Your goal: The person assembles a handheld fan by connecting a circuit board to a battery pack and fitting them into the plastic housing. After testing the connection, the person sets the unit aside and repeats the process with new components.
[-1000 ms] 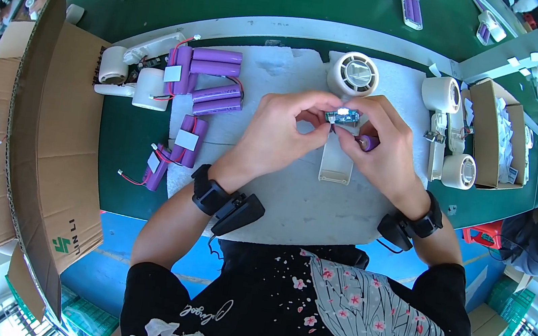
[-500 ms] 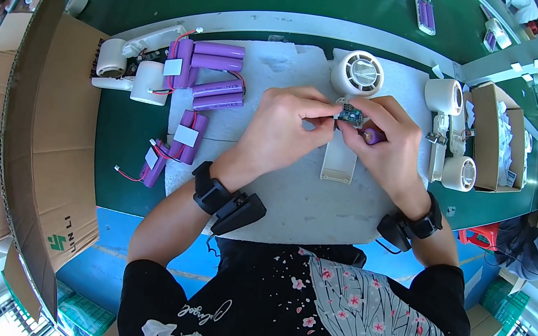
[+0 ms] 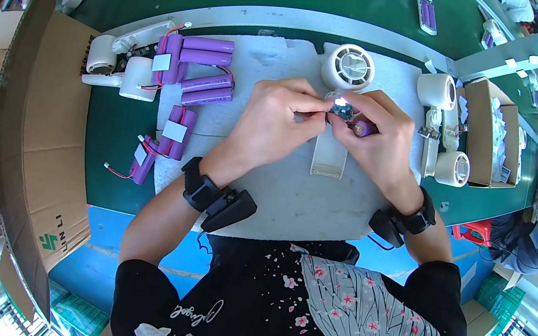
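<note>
Above the grey work mat, my left hand [image 3: 283, 112] and my right hand [image 3: 379, 131] meet with fingertips closed on a small green circuit board [image 3: 340, 111]. A bright white spot shows at the board's upper edge. Tucked in my right hand is a purple cylinder [image 3: 364, 129] with a tan end; its kind I cannot make out. Beneath the hands lies an open white handle shell [image 3: 329, 159], pointing toward me. Its round white fan head [image 3: 349, 68] with a ringed grille sits just beyond my fingers. How the board joins the shell is hidden.
Purple battery packs [image 3: 205, 83] with red and black wires lie on the left, by white fan housings [image 3: 139, 77]. A tall cardboard box [image 3: 58, 140] stands at far left. More fan parts [image 3: 452, 168] and a small carton [image 3: 484, 135] are at right.
A bright white spot now shows on the circuit board. The whole view has shifted slightly, with both hands still pinching the board in nearly the same pose.
</note>
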Available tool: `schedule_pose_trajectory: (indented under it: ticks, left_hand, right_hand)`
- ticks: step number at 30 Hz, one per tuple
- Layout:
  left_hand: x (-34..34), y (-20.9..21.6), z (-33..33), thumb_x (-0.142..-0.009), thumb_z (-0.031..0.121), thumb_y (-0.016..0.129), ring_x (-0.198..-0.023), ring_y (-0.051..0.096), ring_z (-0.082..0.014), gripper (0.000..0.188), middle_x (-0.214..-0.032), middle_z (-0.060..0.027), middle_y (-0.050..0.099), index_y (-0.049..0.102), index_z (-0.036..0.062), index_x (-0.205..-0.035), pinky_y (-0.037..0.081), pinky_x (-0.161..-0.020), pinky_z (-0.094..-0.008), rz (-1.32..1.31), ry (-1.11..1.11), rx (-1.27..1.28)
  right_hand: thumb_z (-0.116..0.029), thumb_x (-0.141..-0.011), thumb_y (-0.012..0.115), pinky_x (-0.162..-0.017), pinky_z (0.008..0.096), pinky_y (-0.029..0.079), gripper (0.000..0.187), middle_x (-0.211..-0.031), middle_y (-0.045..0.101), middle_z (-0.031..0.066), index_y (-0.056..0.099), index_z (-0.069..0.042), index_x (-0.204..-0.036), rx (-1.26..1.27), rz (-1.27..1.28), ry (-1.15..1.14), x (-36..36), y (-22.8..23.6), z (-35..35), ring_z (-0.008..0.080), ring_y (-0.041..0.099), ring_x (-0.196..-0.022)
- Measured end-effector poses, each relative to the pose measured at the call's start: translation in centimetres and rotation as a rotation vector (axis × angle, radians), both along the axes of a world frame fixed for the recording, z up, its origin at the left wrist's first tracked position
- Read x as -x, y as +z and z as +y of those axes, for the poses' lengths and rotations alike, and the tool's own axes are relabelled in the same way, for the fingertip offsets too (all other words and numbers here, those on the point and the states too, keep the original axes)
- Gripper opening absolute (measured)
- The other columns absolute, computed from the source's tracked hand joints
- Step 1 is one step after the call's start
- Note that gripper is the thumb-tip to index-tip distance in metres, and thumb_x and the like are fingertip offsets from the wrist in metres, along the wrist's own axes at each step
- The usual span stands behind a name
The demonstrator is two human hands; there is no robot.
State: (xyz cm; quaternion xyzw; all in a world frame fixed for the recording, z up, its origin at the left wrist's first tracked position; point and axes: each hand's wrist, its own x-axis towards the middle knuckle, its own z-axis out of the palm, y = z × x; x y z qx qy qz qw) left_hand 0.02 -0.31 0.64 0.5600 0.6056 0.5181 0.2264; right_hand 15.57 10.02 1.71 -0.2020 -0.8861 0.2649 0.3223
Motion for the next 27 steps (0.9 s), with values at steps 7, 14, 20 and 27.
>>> schedule_pose_trajectory:
  ticks: [7,14,20,27]
  left_hand:
    - [-0.2,-0.9,-0.2,-0.077,-0.004,0.068,-0.074,0.066,-0.0136,0.024,-0.088,-0.0099,0.068,0.070,-0.0008,-0.101,0.053,-0.065,-0.0242,-0.100,-0.031,-0.013]
    - [-0.4,-0.9,0.1,-0.078,-0.004,0.067,-0.075,0.064,-0.0119,0.035,-0.089,-0.0089,0.065,0.063,0.0014,-0.112,0.053,-0.072,-0.0248,-0.163,-0.099,0.064]
    - [-0.4,-0.1,0.2,-0.079,0.001,0.067,-0.074,0.064,-0.0117,0.039,-0.083,-0.0070,0.065,0.060,0.0043,-0.117,0.053,-0.073,-0.0265,-0.186,-0.148,0.168]
    - [-0.3,0.1,0.3,-0.080,0.003,0.065,-0.074,0.063,-0.0116,0.038,-0.083,-0.0067,0.065,0.060,0.0038,-0.118,0.052,-0.073,-0.0266,-0.186,-0.150,0.226]
  right_hand:
    - [-0.004,-0.072,0.076,-0.052,0.0211,0.044,0.025,-0.083,0.062,0.0048,0.068,-0.002,-0.096,0.111,-0.044,-0.009,-0.3,0.6,-0.4,0.0088,0.054,-0.055]
    - [-0.004,-0.076,0.073,-0.051,0.0227,0.043,0.017,-0.082,0.061,0.0052,0.066,-0.001,-0.092,0.166,-0.119,-0.043,-0.8,1.1,-0.3,0.0092,0.053,-0.055]
    - [-0.004,-0.076,0.072,-0.051,0.0234,0.043,0.016,-0.082,0.061,0.0068,0.066,0.000,-0.090,0.158,-0.182,-0.015,-1.3,1.1,0.0,0.0107,0.054,-0.056]
    - [-0.003,-0.076,0.073,-0.055,0.0249,0.047,0.017,-0.086,0.062,0.0091,0.067,-0.001,-0.092,-0.007,-0.117,-0.009,-1.1,0.8,0.0,0.0165,0.059,-0.061]
